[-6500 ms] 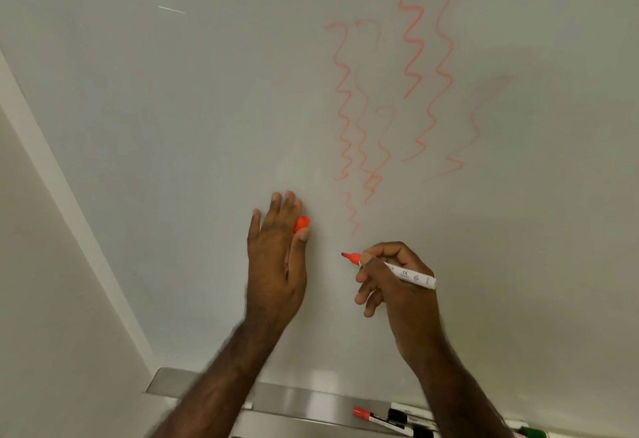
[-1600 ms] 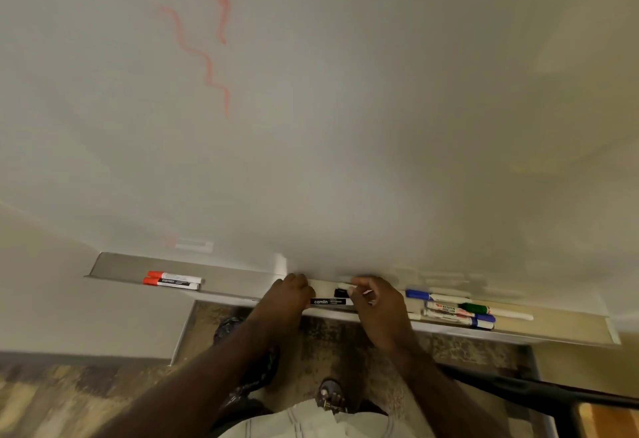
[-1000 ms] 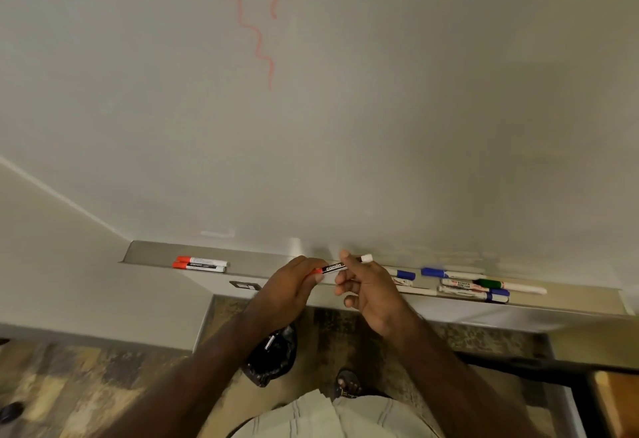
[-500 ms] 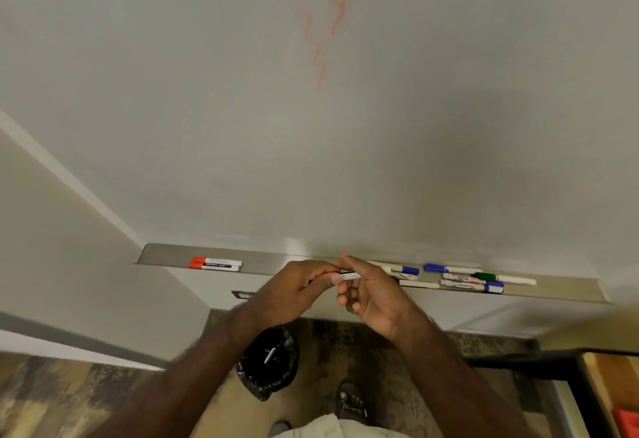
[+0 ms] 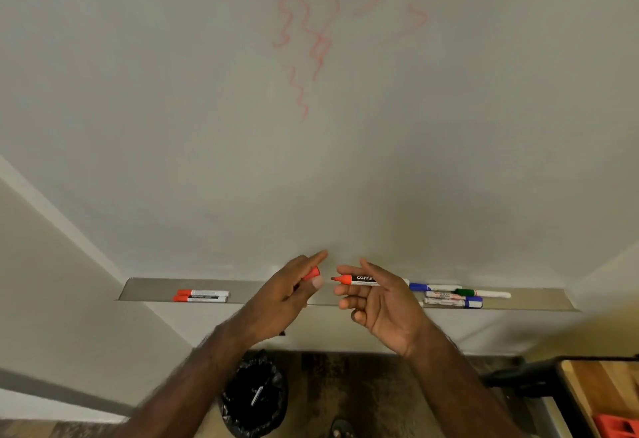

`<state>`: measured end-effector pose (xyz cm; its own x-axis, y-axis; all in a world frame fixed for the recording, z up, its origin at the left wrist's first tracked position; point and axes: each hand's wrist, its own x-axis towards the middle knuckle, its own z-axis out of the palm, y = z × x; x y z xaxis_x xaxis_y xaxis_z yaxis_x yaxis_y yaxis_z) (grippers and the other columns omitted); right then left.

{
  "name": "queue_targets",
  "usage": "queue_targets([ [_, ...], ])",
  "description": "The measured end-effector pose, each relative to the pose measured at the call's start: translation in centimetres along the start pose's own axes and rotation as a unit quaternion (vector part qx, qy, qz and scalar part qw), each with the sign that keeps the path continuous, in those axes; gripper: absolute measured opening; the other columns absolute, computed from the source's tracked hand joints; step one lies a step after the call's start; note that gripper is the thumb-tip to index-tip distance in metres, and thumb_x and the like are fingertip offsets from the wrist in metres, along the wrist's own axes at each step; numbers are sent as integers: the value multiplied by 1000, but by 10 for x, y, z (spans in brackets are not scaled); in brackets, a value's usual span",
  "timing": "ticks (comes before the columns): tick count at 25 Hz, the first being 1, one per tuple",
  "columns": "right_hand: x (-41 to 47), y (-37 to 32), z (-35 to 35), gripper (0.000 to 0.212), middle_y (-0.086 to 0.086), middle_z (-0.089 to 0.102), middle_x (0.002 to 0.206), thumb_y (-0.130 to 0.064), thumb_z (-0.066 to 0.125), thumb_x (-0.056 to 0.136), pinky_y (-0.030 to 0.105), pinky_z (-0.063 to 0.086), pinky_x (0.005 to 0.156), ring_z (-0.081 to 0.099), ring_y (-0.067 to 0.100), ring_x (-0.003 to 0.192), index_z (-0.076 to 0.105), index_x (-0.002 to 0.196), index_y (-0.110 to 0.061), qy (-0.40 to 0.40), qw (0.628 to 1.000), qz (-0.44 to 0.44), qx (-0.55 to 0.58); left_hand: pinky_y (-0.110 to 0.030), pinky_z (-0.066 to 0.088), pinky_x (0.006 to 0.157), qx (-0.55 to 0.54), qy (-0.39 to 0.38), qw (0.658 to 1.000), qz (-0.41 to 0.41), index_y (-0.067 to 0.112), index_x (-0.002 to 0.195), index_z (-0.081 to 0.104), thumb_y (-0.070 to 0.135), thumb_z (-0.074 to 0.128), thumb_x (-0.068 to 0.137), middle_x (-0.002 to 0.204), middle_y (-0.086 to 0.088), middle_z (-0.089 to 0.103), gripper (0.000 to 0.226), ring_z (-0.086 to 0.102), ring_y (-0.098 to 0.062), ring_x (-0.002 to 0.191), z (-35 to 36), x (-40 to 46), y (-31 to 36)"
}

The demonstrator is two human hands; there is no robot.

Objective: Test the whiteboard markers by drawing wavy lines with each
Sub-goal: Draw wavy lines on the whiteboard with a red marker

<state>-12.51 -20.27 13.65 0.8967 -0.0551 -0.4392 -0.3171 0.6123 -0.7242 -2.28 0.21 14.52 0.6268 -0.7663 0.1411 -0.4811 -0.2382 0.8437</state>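
You can read only one text: white letters "camli" on the dark band of the uncapped red-tipped marker with white barrel (image 5: 359, 279), which your right hand (image 5: 383, 303) holds; the thumb covers the rest of the word. The capped markers lying on the grey metal tray (image 5: 145, 290), at left and at right, carry printed labels, but these are too small and blurred to read.

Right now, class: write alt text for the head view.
A right hand holds an uncapped red whiteboard marker; the left hand grips its red cap, before a white whiteboard with faint red wavy lines.
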Motion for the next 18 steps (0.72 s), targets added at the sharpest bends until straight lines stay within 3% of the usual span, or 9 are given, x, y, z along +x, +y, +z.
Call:
queue_targets([
  [3, 5, -18, 16, 50, 22, 76, 106, -43, 55, 106, 31, 54, 62, 73, 26, 81, 72, 128, -1, 8, 999, -46, -20, -17, 49, 89, 89, 67, 990, 82, 20, 157, 43, 21, 47, 112, 105, 6, 54, 46, 58, -11, 98, -22, 14, 5],
  [7, 11, -64, 54, 46, 21, 74, 106, -40, 61, 100, 32, 56, 59, 72, 26, 81, 73, 123, -3, -28, 989, -141, -41, -24, 51, 96, 161, 227, 945, 174, 9, 140, 64, 14, 64, 104, 111, -2, 70, 36, 65, -12, 103, -72, 39, 43],
  [9, 10, -93, 77, 42, 21, 72, 105, -37, 65, 97, 32, 56, 59, 72, 27, 81, 72, 122, -4, -63, 976, -203, -56, -28, 51, 103, 201, 316, 905, 203, 8, 131, 70, 13, 68, 102, 117, -4, 73, 29, 68, -16, 111, -100, 48, 70],
  [13, -1, -149, 124, 28, 19, 70, 103, -24, 61, 101, 33, 57, 60, 71, 28, 83, 71, 121, -6, -112, 932, -329, -103, -49, 49, 113, 261, 454, 804, 283, 0, 126, 71, 13, 68, 103, 126, -11, 74, 27, 67, -29, 123, -163, 75, 120],
  [18, -27, -213, 194, 25, 16, 73, 99, -26, 66, 98, 37, 58, 59, 72, 30, 84, 75, 113, -8, -95, 853, -481, -180, -52, 40, 122, 313, 515, 720, 344, -2, 134, 66, 14, 61, 108, 146, -15, 62, 31, 53, -27, 144, -239, 108, 182],
])
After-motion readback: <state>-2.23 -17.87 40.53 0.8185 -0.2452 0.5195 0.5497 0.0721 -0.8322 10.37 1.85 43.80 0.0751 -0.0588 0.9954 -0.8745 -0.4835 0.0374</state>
